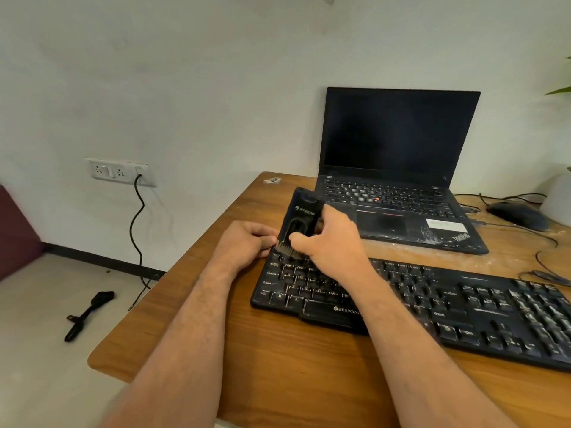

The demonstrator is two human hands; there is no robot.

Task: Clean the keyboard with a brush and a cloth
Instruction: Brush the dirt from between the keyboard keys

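A dusty black keyboard (448, 307) lies across the wooden desk (278, 366), running from the middle to the right edge. My right hand (330, 239) grips a black brush (301, 217) with its bristles down on the keyboard's top-left keys. My left hand (247, 240) rests with curled fingers at the keyboard's top-left corner, touching its edge beside the bristles. No cloth is in view.
An open black laptop (398, 168) stands behind the keyboard. A black mouse (516, 216) and cables lie at the right, near a white pot. The desk's left edge drops to the floor, where a black object (86, 313) lies below a wall socket (120, 173).
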